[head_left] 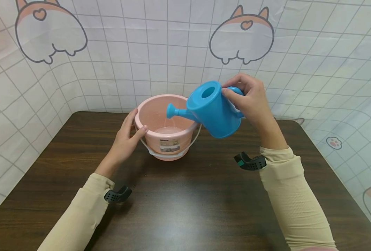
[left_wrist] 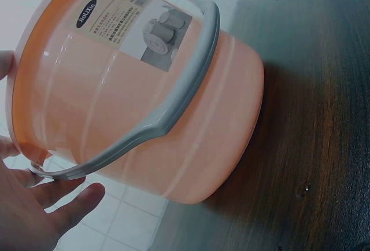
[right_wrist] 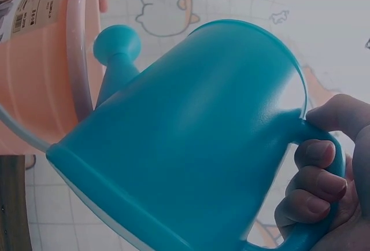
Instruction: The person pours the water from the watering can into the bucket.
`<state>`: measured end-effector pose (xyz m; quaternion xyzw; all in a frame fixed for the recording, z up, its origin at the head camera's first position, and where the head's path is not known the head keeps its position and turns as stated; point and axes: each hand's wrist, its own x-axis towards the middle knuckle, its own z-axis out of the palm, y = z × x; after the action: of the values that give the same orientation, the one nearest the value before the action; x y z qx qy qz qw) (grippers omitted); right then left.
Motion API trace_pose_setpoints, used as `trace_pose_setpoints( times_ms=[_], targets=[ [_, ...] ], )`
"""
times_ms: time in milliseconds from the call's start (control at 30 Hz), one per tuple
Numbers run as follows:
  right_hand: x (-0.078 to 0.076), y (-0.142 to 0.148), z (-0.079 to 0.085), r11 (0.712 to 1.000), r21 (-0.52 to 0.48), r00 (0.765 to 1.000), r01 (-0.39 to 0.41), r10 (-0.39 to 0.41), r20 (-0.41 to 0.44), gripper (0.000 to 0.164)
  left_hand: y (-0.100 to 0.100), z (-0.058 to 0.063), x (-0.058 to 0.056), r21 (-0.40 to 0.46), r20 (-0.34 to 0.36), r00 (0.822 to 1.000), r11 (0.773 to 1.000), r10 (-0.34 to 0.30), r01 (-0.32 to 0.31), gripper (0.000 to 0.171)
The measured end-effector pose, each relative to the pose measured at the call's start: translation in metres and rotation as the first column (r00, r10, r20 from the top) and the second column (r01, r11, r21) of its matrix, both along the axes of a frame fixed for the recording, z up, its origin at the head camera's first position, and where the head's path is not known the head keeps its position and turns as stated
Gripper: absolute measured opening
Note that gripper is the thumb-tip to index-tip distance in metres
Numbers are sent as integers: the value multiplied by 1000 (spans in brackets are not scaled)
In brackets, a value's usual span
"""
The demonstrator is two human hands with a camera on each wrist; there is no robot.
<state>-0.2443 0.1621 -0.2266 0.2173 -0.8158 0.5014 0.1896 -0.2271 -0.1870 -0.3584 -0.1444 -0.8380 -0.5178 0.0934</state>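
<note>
In the head view, a pale pink bucket (head_left: 155,141) with a label and a lowered handle stands upright near the table's back edge. My left hand (head_left: 122,141) rests against its left rim, thumb at the front, fingers spread along the outside. My right hand (head_left: 248,96) grips the handle of a blue watering can (head_left: 218,113), held tilted above the table to the bucket's right. The can's spout reaches over the bucket's opening, and thin streaks of water fall from it. In the right wrist view, curled fingers (right_wrist: 315,181) wrap the can's handle.
The dark wooden table (head_left: 179,209) extends in front of the bucket. A white gridded sheet (head_left: 148,52) with cartoon animals hangs behind and along the sides. A black strap device (head_left: 251,162) sits at the right wrist and another (head_left: 118,195) at the left.
</note>
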Motion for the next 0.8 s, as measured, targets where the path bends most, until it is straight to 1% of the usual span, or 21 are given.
trace_pose_setpoints(
  times_ms=[333,800],
  targets=[
    [-1,0,1,1000,-4,1000,-6,6,-9,20,0,0,0,-1,1,1000,1000,-1,1,71],
    [-1,0,1,1000,-11,1000,-8,8,5,20,0,1,0,3,0,1000,1000,1,-1,72]
  ],
)
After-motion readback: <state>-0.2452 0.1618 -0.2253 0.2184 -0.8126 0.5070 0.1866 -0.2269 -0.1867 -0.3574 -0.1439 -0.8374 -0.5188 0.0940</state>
